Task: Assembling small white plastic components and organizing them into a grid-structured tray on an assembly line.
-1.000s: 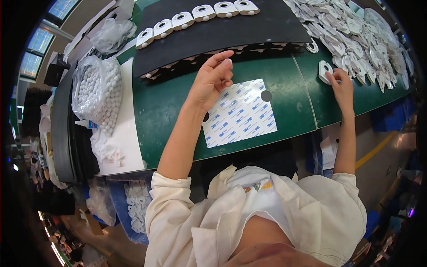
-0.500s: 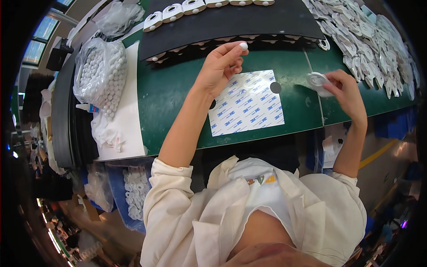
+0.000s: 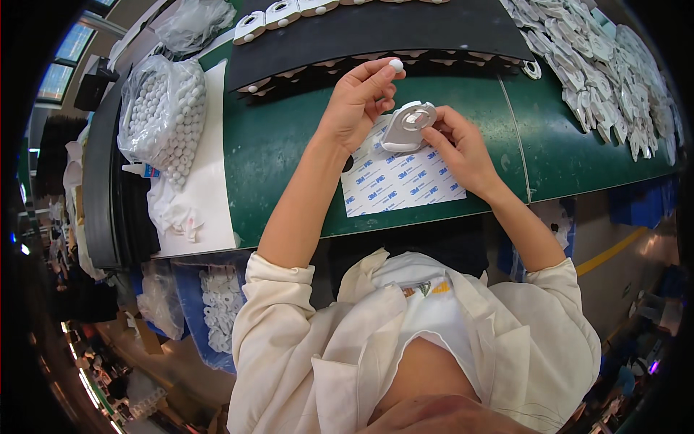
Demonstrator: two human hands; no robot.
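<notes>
Between thumb and forefinger my left hand [image 3: 359, 101] pinches a small white ball [image 3: 396, 65], above the green table. My right hand [image 3: 460, 148] grips a white plastic part [image 3: 406, 128] by its right side; the part is flat, with a rounded outline and a round opening. It is held tilted, just below and right of the ball, and the two are apart. Under both hands lies a square white sheet [image 3: 390, 189] with blue print, partly covered by the right hand and the part. A black round spot [image 3: 348, 164] shows at the sheet's left edge.
A black board [image 3: 376, 36] across the back carries a row of white parts [image 3: 282, 12]. More white parts [image 3: 600, 79] are heaped at the right. On the left stand a clear bag of white balls [image 3: 163, 116], a small glue bottle [image 3: 142, 171] and stacked black sheets [image 3: 119, 188].
My right hand has swung left from the right side of the table, bringing the white plastic part over the printed sheet. My left hand stays nearly in place with the ball.
</notes>
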